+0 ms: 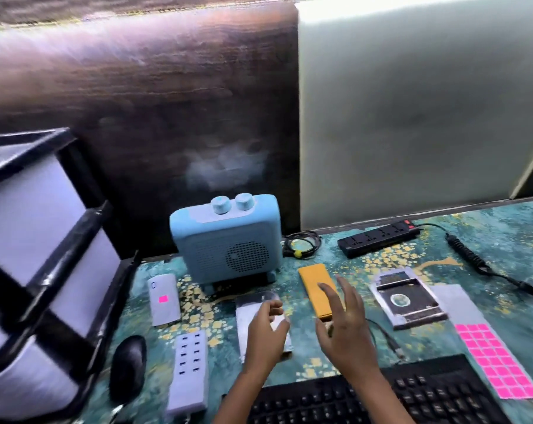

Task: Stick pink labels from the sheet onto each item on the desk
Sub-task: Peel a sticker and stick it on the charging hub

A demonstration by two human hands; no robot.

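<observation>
My left hand (266, 327) hovers over the flat silvery rectangular device (253, 319) at centre of the teal patterned desk mat (503, 240), fingers curled loosely; whether anything is pinched, I cannot tell; my right hand (343, 328) is spread open above the near end of the mustard-yellow flat case (315, 287), gripping nothing; the sheet of pink square labels (497, 361) lies at near right beside the black keyboard (436, 393); the white phone-shaped case (163, 299) at left carries one pink label (163, 298); the pale blue box heater (227, 243) stands far centre.
</observation>
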